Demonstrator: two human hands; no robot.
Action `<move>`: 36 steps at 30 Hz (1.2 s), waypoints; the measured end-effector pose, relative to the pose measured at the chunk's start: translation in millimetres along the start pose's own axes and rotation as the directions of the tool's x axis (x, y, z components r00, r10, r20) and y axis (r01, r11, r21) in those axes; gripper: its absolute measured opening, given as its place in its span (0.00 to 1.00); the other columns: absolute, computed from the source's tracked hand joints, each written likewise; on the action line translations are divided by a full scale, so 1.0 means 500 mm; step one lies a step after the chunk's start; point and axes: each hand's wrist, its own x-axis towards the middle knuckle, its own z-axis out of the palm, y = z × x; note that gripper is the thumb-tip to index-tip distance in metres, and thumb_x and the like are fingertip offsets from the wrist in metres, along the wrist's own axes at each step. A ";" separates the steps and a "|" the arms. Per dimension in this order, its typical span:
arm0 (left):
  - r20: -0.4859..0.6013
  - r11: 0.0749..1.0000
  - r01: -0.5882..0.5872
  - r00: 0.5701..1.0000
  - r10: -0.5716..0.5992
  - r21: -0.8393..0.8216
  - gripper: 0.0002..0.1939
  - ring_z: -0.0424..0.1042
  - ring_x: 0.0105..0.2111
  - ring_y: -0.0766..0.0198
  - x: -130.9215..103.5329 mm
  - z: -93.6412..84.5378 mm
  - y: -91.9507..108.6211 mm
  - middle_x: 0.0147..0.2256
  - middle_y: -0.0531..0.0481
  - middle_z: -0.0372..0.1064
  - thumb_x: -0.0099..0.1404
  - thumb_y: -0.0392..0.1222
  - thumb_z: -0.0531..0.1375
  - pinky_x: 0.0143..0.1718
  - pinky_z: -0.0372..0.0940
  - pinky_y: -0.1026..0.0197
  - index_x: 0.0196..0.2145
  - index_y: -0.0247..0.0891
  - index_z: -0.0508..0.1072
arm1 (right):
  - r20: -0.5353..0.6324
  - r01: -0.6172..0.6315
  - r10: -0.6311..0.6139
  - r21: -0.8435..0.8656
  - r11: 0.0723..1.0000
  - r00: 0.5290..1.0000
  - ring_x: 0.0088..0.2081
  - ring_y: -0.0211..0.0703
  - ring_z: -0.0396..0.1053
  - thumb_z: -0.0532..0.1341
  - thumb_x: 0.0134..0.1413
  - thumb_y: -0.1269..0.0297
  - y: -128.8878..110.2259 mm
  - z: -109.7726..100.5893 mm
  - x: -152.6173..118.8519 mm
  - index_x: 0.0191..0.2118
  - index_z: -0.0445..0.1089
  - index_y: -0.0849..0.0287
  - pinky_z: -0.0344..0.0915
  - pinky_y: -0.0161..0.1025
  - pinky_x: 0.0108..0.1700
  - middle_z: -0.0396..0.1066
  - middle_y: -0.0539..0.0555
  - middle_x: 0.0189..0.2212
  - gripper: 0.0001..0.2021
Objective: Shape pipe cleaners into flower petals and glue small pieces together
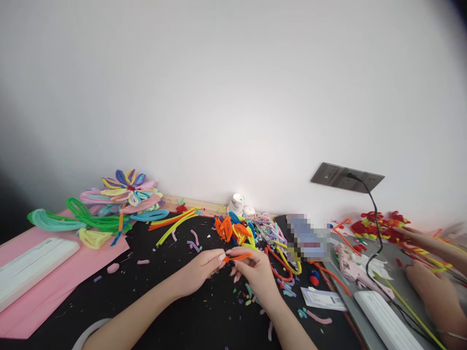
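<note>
Both hands meet over the black mat (pixel 153 296) near the middle of the view. An orange pipe cleaner (pixel 239 257) runs between them. The fingers of my left hand (pixel 200 270) pinch its left end, while my right hand (pixel 255 272) holds it from the right with thumb and fingers. Just beyond my hands lie bundled orange pipe cleaners (pixel 224 228) and a heap of colourful pieces. Orange and yellow strips (pixel 175 221) rest further left.
A pipe-cleaner flower (pixel 131 188) and a white case (pixel 36 267) lie left on pink paper (pixel 76 272). At right are a pink glue gun (pixel 359 274), a black cable (pixel 375 209), a white box (pixel 386 321), and another person's hands (pixel 430 282). A paper cup (pixel 236 204) stands by the wall.
</note>
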 end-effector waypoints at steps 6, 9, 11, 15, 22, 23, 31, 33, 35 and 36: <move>0.050 0.988 -0.054 0.998 0.047 0.147 0.20 0.56 0.30 0.61 -0.006 0.000 0.012 0.28 0.56 0.56 0.75 0.52 0.46 0.35 0.53 0.58 0.28 0.41 0.63 | 0.006 -0.041 0.042 -0.071 0.997 0.999 0.24 0.44 0.75 0.73 0.45 0.60 0.004 0.005 -0.002 0.28 0.77 0.56 0.75 0.41 0.32 0.75 0.49 0.20 0.08; 0.056 0.964 -0.070 0.997 0.057 0.256 0.19 0.60 0.32 0.60 -0.007 0.000 0.022 0.29 0.54 0.59 0.76 0.48 0.44 0.38 0.55 0.57 0.30 0.40 0.64 | 0.023 -0.006 0.009 -0.131 0.991 1.000 0.21 0.42 0.71 0.71 0.48 0.58 -0.003 0.005 -0.005 0.24 0.72 0.54 0.70 0.40 0.28 0.71 0.48 0.19 0.11; 0.049 0.949 -0.062 0.998 0.049 0.309 0.18 0.60 0.31 0.60 -0.006 0.002 0.025 0.28 0.55 0.59 0.76 0.47 0.44 0.37 0.54 0.57 0.29 0.41 0.62 | 0.025 0.007 -0.003 -0.171 0.985 1.000 0.20 0.42 0.68 0.70 0.50 0.58 -0.007 0.004 -0.006 0.22 0.69 0.53 0.67 0.39 0.26 0.68 0.47 0.17 0.13; 0.016 0.925 -0.027 1.000 0.022 0.378 0.15 0.58 0.29 0.61 -0.006 0.007 0.030 0.27 0.57 0.57 0.76 0.47 0.45 0.33 0.52 0.58 0.30 0.43 0.57 | 0.024 -0.001 0.006 -0.223 0.975 1.000 0.17 0.40 0.63 0.69 0.52 0.57 -0.006 0.001 -0.006 0.23 0.66 0.53 0.60 0.38 0.23 0.65 0.46 0.17 0.14; 0.001 0.875 -0.043 0.999 0.049 0.482 0.11 0.61 0.30 0.60 -0.006 0.009 0.032 0.29 0.55 0.61 0.73 0.44 0.49 0.34 0.51 0.59 0.32 0.42 0.60 | 0.042 -0.047 0.058 -0.227 0.973 0.997 0.14 0.37 0.58 0.69 0.52 0.56 0.006 -0.001 0.000 0.23 0.64 0.52 0.53 0.36 0.20 0.60 0.43 0.14 0.15; -0.005 0.869 -0.043 0.999 0.052 0.493 0.11 0.61 0.30 0.60 -0.005 0.007 0.030 0.29 0.55 0.61 0.73 0.45 0.49 0.33 0.51 0.59 0.32 0.42 0.60 | 0.052 -0.057 0.071 -0.227 0.972 0.996 0.14 0.37 0.58 0.69 0.52 0.55 0.007 -0.001 0.001 0.23 0.64 0.52 0.53 0.35 0.19 0.60 0.43 0.14 0.15; -0.124 0.936 -0.066 0.986 0.116 0.346 0.14 0.62 0.28 0.62 -0.004 -0.004 0.032 0.26 0.56 0.61 0.73 0.47 0.49 0.34 0.56 0.60 0.30 0.41 0.63 | 0.068 0.018 0.006 -0.346 0.938 0.998 0.19 0.39 0.58 0.64 0.54 0.55 0.007 -0.006 0.007 0.25 0.68 0.54 0.54 0.37 0.24 0.65 0.47 0.20 0.12; -0.152 0.927 -0.107 0.973 0.172 0.360 0.14 0.63 0.31 0.61 -0.001 -0.004 0.031 0.29 0.54 0.63 0.72 0.46 0.51 0.36 0.58 0.60 0.29 0.40 0.66 | 0.040 0.034 -0.020 -0.384 0.923 0.999 0.22 0.41 0.60 0.62 0.54 0.56 0.007 -0.009 0.008 0.24 0.67 0.54 0.55 0.38 0.27 0.64 0.47 0.19 0.12; -0.157 0.916 -0.125 0.968 0.198 0.380 0.14 0.64 0.32 0.60 0.002 -0.004 0.029 0.31 0.52 0.64 0.70 0.45 0.53 0.36 0.58 0.59 0.28 0.39 0.68 | 0.009 0.035 -0.035 -0.428 0.903 0.999 0.22 0.41 0.60 0.62 0.54 0.57 0.009 -0.011 0.008 0.23 0.65 0.54 0.56 0.39 0.28 0.63 0.47 0.19 0.12; -0.154 0.915 -0.127 0.968 0.198 0.382 0.14 0.65 0.32 0.60 0.003 -0.005 0.027 0.31 0.52 0.64 0.70 0.45 0.53 0.36 0.58 0.59 0.28 0.39 0.69 | -0.005 0.038 -0.045 -0.449 0.893 0.999 0.23 0.42 0.60 0.62 0.54 0.58 0.009 -0.012 0.008 0.23 0.65 0.54 0.56 0.39 0.28 0.63 0.47 0.19 0.12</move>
